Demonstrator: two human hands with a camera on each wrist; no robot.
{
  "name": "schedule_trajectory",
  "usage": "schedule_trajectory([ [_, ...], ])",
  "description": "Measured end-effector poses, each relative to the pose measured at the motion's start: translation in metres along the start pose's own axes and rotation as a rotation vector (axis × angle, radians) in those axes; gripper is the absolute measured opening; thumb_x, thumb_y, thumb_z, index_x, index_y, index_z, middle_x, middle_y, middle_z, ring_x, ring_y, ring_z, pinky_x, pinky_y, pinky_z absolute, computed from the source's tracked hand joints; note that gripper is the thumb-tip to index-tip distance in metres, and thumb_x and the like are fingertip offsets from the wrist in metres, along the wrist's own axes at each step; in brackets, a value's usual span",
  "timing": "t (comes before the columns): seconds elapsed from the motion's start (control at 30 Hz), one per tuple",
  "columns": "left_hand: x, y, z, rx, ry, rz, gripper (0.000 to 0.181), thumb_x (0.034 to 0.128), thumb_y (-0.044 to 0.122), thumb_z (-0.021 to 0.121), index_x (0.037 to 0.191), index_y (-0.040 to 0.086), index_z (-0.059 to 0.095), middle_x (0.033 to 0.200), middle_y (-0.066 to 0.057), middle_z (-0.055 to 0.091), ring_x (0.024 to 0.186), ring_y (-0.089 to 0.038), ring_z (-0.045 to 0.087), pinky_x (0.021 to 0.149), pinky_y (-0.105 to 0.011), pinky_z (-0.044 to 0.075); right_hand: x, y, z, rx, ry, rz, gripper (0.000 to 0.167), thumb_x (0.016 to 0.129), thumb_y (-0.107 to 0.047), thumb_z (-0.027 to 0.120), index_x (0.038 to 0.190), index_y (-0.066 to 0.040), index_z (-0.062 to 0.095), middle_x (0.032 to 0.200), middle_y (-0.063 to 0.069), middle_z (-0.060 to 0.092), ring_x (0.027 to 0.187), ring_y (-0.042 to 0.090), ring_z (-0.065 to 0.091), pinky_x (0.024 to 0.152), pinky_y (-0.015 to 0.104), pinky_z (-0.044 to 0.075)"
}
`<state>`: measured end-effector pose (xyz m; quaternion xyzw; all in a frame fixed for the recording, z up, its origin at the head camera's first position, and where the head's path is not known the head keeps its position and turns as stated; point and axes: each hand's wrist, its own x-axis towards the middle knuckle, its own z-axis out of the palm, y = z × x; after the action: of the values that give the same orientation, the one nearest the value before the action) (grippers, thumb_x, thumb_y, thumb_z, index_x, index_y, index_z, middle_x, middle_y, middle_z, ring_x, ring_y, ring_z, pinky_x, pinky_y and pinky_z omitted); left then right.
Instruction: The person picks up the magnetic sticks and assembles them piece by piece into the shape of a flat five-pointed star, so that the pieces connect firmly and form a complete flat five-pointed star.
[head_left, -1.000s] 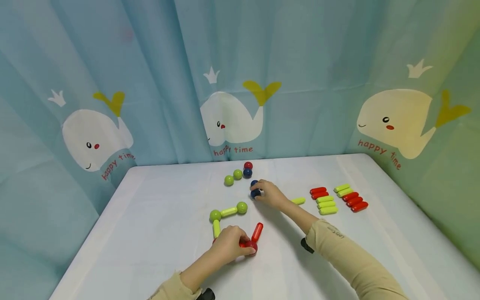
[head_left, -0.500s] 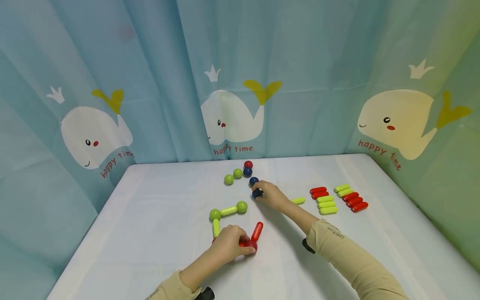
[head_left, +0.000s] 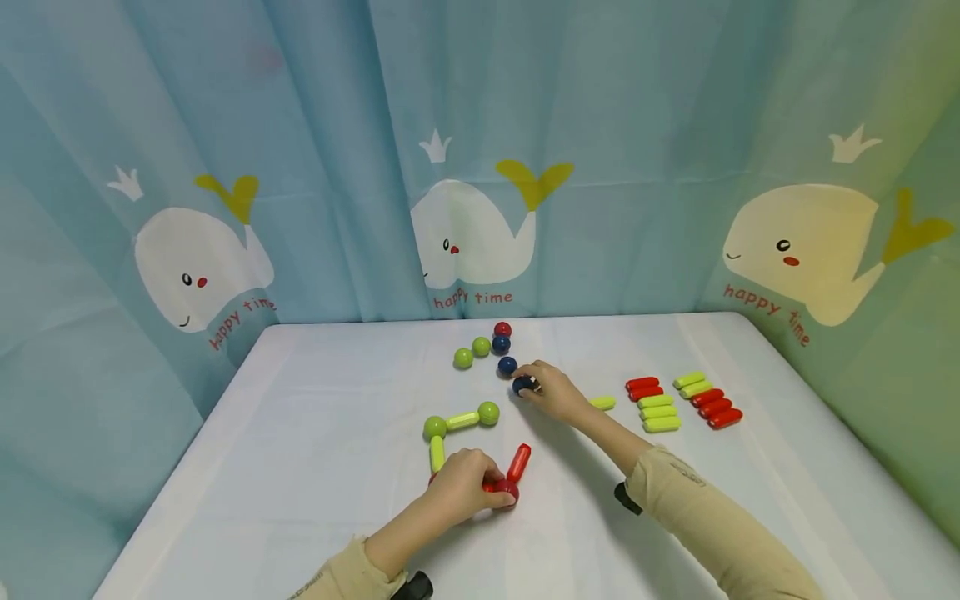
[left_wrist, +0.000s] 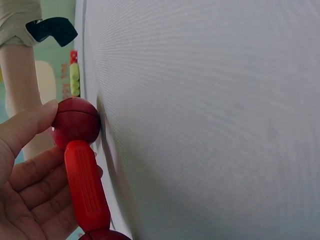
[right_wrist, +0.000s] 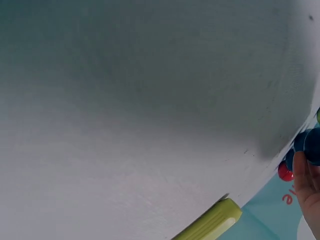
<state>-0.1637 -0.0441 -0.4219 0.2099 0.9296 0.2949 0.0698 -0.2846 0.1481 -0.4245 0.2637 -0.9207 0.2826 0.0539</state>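
My left hand point(head_left: 463, 485) grips a red ball point(left_wrist: 76, 121) at a corner of a joined frame of sticks and balls. Its thumb presses on the ball, while the other fingers lie behind the red stick point(left_wrist: 87, 185) joined to it. A second red stick point(head_left: 519, 462) slants away from that corner. On the frame's left side, green sticks point(head_left: 462, 420) link green balls point(head_left: 435, 427); part of it is hidden behind my left hand. Farther back, my right hand point(head_left: 551, 390) pinches a dark blue ball point(head_left: 522, 386). Another blue ball point(head_left: 507, 367) lies just beyond its fingertips.
Loose green balls point(head_left: 463, 358), a blue ball point(head_left: 501, 344) and a red ball point(head_left: 502, 330) sit near the table's back edge. Red sticks point(head_left: 716, 407) and green sticks point(head_left: 658, 412) lie in groups at right. One green stick point(head_left: 602, 403) is partly behind the right forearm.
My right hand has drawn the pinched blue ball slightly to the right, apart from the other blue ball. The left hand keeps its grip in place. The head view has shifted slightly.
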Motion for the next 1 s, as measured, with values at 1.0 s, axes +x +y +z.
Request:
schedule_trajectory([
  [1.0,0.000,0.000,0.000,-0.004,-0.010,-0.002,0.020,0.0722,0.027,0.082,0.074,0.008,0.074,0.065,0.006,0.066,0.060,0.000,0.047,0.057,-0.017,0.039,-0.033,0.000,-0.010,0.545,-0.086,0.196,0.033,0.095,-0.003,0.050,0.124,0.012,0.050,0.116,0.032,0.057,0.087,0.034,0.065,0.076,0.027,0.053],
])
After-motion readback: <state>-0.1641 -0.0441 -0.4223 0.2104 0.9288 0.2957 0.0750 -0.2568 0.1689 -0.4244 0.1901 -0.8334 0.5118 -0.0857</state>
